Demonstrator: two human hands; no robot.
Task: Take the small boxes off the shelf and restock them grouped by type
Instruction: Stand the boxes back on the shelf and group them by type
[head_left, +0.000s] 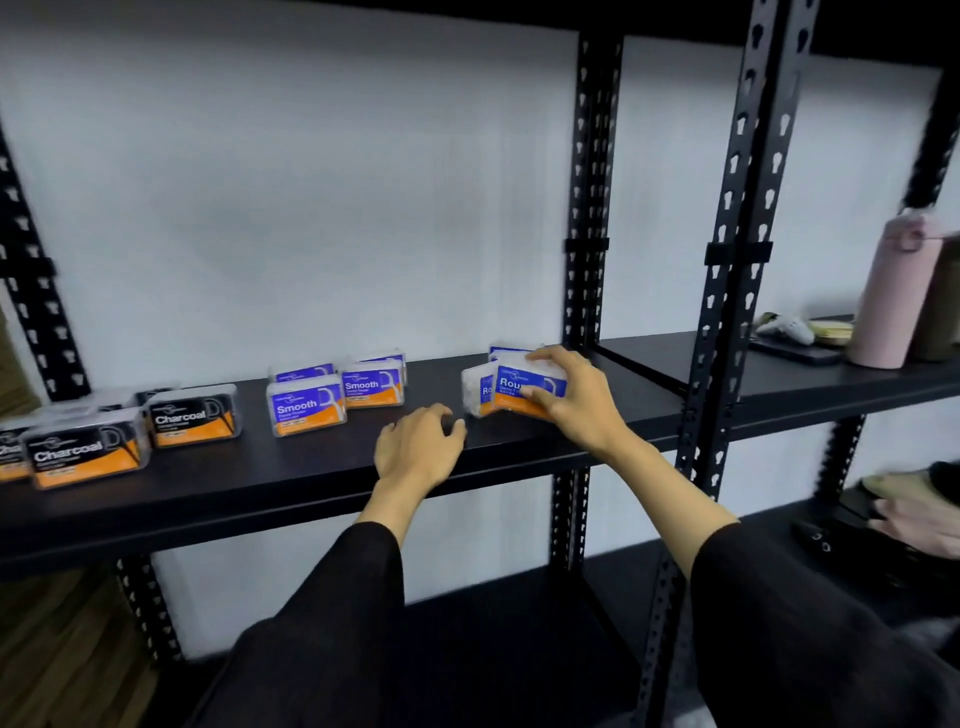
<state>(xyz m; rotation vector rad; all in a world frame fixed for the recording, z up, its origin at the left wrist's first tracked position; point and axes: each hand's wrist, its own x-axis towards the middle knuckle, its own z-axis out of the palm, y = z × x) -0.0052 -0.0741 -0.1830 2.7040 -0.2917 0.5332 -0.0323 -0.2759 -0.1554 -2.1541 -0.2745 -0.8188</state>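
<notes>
On the black shelf (311, 467), several black "Charcoal" boxes (195, 418) stand at the left. Several blue and orange "Smooth" boxes (306, 408) stand in the middle. At the right are blue and orange "Round" boxes (480, 395). My right hand (571, 395) grips the front "Round" box (511, 387), fingers over its top and thumb at its lower front. My left hand (421, 447) rests on the shelf between the "Smooth" and "Round" groups, fingers loosely curled and holding nothing.
Black perforated uprights (727, 312) divide this bay from the one to the right. There a pink bottle (893, 296) and small items stand on the same level. Another person's hand (919, 514) shows at the lower right shelf. A lower shelf (493, 649) lies below.
</notes>
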